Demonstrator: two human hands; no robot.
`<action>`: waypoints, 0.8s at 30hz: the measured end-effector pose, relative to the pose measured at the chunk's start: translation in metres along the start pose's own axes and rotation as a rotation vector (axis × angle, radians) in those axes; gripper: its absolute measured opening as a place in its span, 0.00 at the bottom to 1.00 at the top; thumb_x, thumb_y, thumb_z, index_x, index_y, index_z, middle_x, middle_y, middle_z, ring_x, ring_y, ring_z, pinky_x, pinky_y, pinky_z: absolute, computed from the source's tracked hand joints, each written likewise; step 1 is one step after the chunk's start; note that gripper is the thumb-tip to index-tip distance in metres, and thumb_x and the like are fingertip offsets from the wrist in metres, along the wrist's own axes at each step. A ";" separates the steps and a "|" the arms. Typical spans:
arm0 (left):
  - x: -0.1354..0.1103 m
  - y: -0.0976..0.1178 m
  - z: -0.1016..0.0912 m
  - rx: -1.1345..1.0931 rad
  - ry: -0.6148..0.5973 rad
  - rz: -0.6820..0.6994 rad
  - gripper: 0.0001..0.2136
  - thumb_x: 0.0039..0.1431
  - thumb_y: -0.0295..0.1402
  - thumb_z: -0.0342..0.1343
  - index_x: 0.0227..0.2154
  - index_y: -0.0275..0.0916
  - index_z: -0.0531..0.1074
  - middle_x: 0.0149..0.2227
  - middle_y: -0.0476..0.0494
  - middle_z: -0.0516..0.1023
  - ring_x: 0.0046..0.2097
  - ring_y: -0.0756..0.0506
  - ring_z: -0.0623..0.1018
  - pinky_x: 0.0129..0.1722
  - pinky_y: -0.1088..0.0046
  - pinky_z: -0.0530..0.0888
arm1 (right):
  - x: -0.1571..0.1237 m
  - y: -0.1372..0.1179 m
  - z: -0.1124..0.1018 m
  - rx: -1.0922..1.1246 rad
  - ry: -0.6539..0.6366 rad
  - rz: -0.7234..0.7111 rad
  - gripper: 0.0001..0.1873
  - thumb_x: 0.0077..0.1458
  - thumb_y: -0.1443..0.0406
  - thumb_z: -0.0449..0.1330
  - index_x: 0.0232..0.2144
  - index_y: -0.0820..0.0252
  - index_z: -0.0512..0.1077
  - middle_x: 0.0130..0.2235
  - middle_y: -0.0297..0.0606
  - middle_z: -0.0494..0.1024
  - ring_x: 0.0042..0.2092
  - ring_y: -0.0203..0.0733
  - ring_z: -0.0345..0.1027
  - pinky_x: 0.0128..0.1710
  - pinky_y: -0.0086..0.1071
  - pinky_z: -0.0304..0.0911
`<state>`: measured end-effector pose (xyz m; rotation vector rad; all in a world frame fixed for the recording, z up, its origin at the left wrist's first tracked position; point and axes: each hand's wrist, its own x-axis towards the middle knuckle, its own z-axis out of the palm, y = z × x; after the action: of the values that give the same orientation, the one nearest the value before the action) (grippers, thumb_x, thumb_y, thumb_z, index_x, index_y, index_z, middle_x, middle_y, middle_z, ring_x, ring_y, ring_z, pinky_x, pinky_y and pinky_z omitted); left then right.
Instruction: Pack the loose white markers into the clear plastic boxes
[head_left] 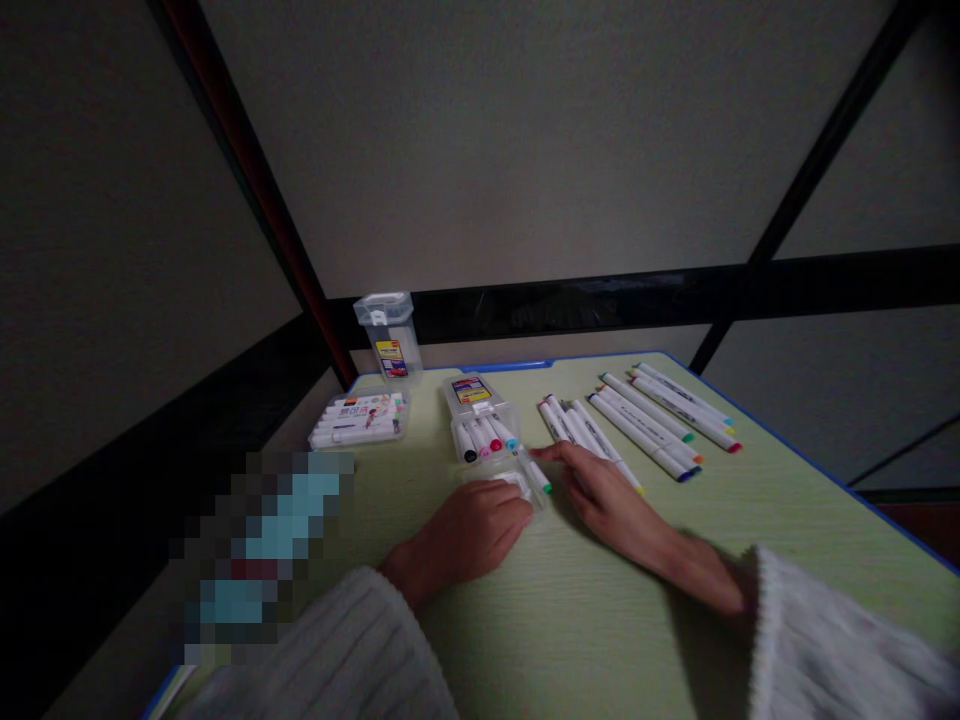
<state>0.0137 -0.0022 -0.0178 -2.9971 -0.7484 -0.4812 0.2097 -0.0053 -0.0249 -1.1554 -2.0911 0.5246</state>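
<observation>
Dim room, green desk [570, 620]. L hand [472, 530] curls on a clear lid [514, 482] (pinching or just pressing, can't tell); R hand [611, 505] open, fingertip at green-tipped marker [537, 472] by the open box [484, 425]. Risk: a nudge rolls it among loose markers [652, 425].

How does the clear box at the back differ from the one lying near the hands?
The back box stands upright with its lid on; the near box lies on its side, open. The back box looks empty; the near box holds markers. Both are clear plastic, labelled.
</observation>
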 end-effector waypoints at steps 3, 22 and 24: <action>0.000 0.000 0.000 -0.003 0.000 0.006 0.12 0.61 0.27 0.41 0.27 0.35 0.68 0.26 0.46 0.70 0.30 0.48 0.68 0.31 0.74 0.64 | 0.000 -0.002 0.001 -0.049 -0.075 -0.045 0.22 0.47 0.79 0.45 0.44 0.61 0.64 0.45 0.44 0.72 0.48 0.43 0.64 0.47 0.39 0.60; 0.000 0.000 0.001 -0.002 -0.001 -0.014 0.13 0.61 0.27 0.40 0.25 0.36 0.65 0.25 0.47 0.68 0.29 0.49 0.67 0.31 0.73 0.65 | 0.003 -0.016 -0.011 -0.410 -0.219 -0.046 0.11 0.54 0.73 0.46 0.27 0.63 0.68 0.32 0.41 0.68 0.32 0.38 0.65 0.31 0.31 0.59; 0.000 0.001 0.001 0.005 0.000 -0.005 0.13 0.61 0.26 0.39 0.25 0.37 0.65 0.25 0.47 0.68 0.29 0.49 0.67 0.30 0.73 0.65 | 0.003 -0.016 -0.011 -0.425 -0.223 -0.052 0.12 0.55 0.72 0.47 0.27 0.63 0.69 0.33 0.41 0.68 0.32 0.38 0.65 0.31 0.31 0.59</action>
<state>0.0144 -0.0027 -0.0183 -2.9914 -0.7555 -0.4787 0.2078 -0.0111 -0.0062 -1.3184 -2.4993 0.1917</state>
